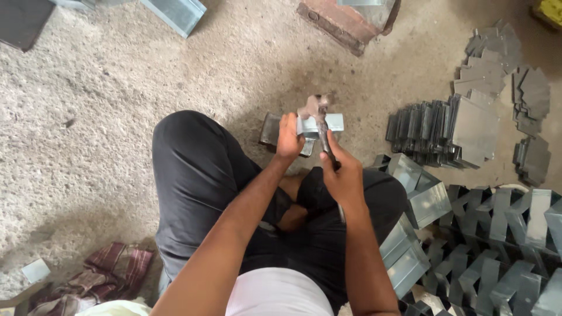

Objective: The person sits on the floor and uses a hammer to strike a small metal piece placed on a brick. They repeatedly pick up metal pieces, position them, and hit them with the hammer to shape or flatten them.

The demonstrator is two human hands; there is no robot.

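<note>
Head view: the person sits on the concrete floor (117, 88). The left hand (288, 137) pins a small folded sheet-metal piece (321, 124) onto a dark steel block (270, 130) just ahead of the knees, its grip closed on the piece's near edge. The right hand (342, 175) is wrapped tight around the handle of a hammer (318, 114), whose head sits blurred directly over the piece.

The left fingers lie just beside the hammer head, so a glancing blow could catch them. The piece overhangs the block and could tip or skid if struck off-centre. Cut edges could nick the holding hand.

Motion blur hides the hammer face and whether it touches the metal. The left hand covers part of the piece, so its full shape is unclear. Stacked flat blanks (445, 131) and folded brackets (497, 246) on the right run out of frame.
</note>
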